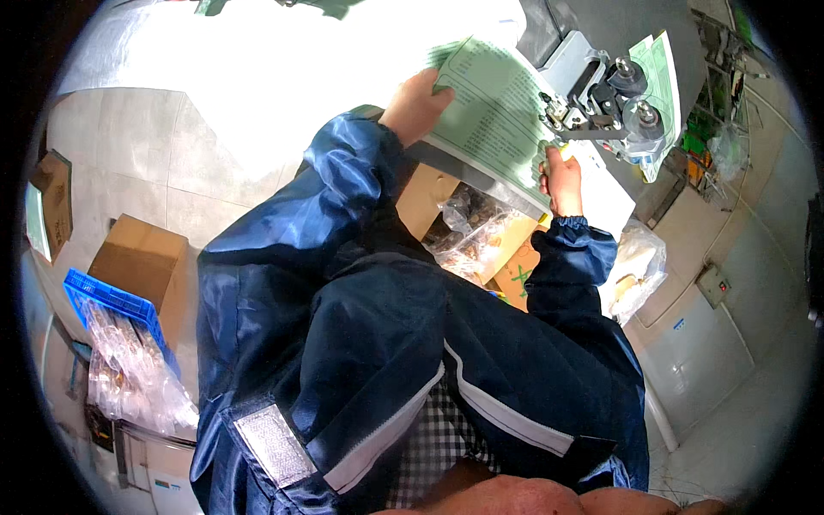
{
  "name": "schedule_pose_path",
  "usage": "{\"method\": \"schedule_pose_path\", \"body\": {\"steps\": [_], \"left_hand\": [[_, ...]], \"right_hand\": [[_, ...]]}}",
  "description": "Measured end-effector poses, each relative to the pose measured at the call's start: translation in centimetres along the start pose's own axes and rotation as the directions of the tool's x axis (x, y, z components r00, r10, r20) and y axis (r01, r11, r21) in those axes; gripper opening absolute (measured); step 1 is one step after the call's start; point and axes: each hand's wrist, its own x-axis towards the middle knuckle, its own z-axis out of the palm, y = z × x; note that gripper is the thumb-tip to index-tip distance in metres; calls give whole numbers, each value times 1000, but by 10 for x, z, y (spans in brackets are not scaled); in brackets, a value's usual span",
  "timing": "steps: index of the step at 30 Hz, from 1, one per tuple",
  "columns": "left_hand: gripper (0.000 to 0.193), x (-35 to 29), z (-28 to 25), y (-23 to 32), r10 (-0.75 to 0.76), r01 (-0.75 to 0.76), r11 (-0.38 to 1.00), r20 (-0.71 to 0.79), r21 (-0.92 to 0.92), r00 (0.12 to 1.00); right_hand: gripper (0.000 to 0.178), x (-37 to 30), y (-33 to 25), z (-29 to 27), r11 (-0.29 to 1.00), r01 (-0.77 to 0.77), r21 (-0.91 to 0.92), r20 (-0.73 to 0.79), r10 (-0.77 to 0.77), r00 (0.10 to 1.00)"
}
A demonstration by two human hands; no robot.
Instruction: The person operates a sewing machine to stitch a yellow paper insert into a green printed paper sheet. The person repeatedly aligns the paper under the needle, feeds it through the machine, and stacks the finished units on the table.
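Note:
A pale green printed sheet [493, 107], covered in small text, lies slanted across the near edge of the table; whether it is paper or a flat bag I cannot tell. My left hand [418, 106] is closed on its left edge, with the thumb on top. At the sheet's right edge, my right hand [562, 182] has its fingers curled in and pinches the border close to a yellow corner. Just beyond that hand stands a small grey tabletop machine [592, 94] with black rollers. Another green printed sheet [663, 73] sits on the machine's far right side.
Below the table edge, an opened cardboard box [427, 199] holds clear plastic-wrapped items. A translucent bag [642, 266] hangs to its right. On my left are a blue crate [112, 294] with clear plastic bags and a brown carton [142, 249]. Strong light whitens the tabletop.

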Motion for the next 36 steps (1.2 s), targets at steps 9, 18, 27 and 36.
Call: {"method": "schedule_pose_path", "body": {"steps": [9,18,27,36], "left_hand": [[34,-6,-1,4,-16,16,1000,2,13,1000],[35,-5,1,-1,56,-55,998,-57,32,997],[28,-11,-2,-1,78,-78,997,15,-25,997],[21,-13,-2,2,76,-76,996,-11,-41,997]], "right_hand": [[21,-3,-3,-2,1000,-24,-8,-1,24,1000],[20,-1,-3,-2,999,-38,-18,-24,38,999],[21,-17,-19,5,997,-69,-46,-84,65,994],[20,-15,-17,5,993,-96,-69,-124,87,988]]}}
